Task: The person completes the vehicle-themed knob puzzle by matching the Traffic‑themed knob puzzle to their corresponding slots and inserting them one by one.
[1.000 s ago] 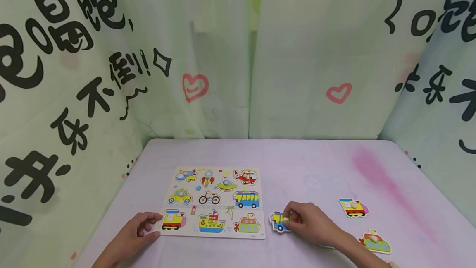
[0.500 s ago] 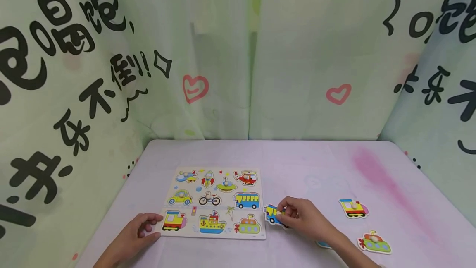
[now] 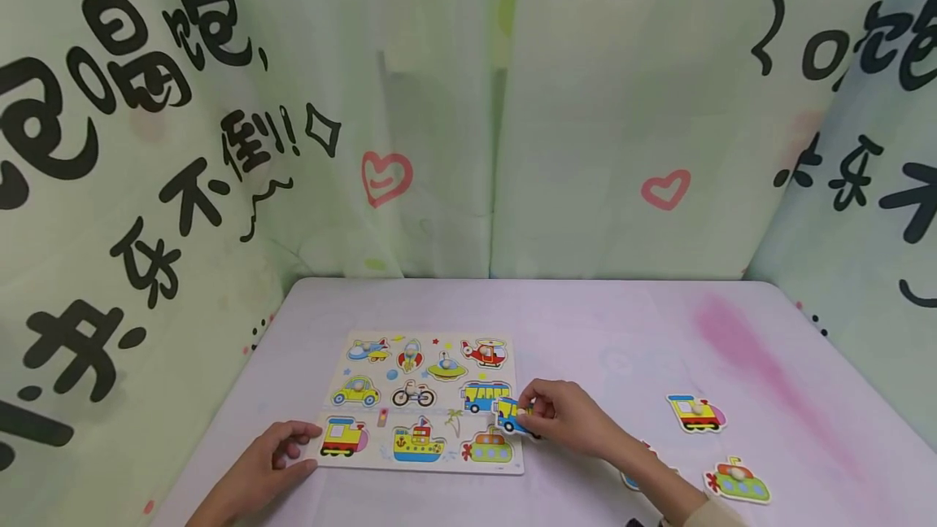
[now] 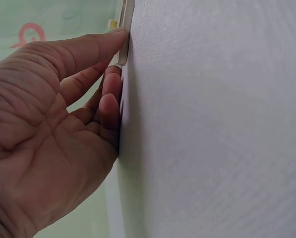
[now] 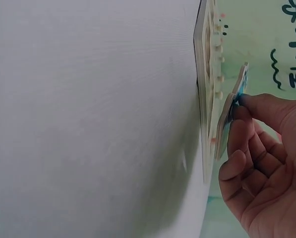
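A flat puzzle board (image 3: 384,466) with printed vehicles lies left of the table's middle. At its lower left corner, my left hand (image 3: 259,462) holds the edge between thumb and forefinger; the left wrist view shows the thumb tip (image 4: 119,35) against it. My right hand (image 3: 567,417) pinches a blue and yellow bus puzzle piece (image 3: 507,415) by its knob. This piece is over the board's right side, between the printed bus (image 3: 485,395) and submarine (image 3: 489,447). In the right wrist view the bus piece (image 5: 229,111) is tilted and apart from the board (image 5: 203,99).
To the right lie a train piece (image 3: 697,413) and a submarine piece (image 3: 737,480). Another piece (image 3: 631,481) is mostly hidden under the right forearm. A dark object (image 3: 634,523) shows at the bottom edge. Printed curtains (image 3: 586,104) surround the table.
My right hand has lifted the bus piece off the table and carried it left over the board's right edge. The left hand has stayed at the board's corner.
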`<state>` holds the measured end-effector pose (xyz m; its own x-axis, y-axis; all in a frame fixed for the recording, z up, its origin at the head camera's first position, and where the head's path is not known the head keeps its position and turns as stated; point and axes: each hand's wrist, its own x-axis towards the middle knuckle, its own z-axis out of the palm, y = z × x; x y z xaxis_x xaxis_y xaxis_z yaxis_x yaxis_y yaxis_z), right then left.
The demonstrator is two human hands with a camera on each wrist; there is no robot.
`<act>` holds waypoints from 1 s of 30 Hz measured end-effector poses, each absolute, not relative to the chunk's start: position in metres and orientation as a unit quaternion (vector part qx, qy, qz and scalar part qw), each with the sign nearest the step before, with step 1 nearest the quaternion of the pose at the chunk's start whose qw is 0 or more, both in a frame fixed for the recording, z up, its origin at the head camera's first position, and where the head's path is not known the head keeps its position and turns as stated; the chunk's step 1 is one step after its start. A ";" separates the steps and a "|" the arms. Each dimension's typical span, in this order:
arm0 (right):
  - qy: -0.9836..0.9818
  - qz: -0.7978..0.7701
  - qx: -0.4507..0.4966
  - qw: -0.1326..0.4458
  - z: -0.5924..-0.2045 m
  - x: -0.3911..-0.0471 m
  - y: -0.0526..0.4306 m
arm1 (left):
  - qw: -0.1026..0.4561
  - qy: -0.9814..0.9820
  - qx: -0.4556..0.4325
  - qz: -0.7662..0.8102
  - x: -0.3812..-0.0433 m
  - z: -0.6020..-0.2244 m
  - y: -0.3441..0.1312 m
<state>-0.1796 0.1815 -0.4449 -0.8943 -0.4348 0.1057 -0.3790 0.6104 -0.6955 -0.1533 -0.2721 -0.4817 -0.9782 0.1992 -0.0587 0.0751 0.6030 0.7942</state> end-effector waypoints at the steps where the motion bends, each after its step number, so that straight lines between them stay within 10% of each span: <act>1: 0.898 -0.375 -0.226 0.038 -0.445 -0.182 0.179 | 0.070 0.892 0.077 0.439 -0.153 -0.482 -0.272; 30: 0.929 -0.280 -0.237 0.047 -0.445 -0.226 0.136 | 0.085 0.904 0.008 0.419 -0.155 -0.479 -0.265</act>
<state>-0.2260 0.1355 -0.4449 -0.8834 -0.4665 0.0457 -0.4142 0.7311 -0.5421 -0.1552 -0.2649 -0.4790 -0.9854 0.0849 -0.1476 -0.0577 0.6486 0.7589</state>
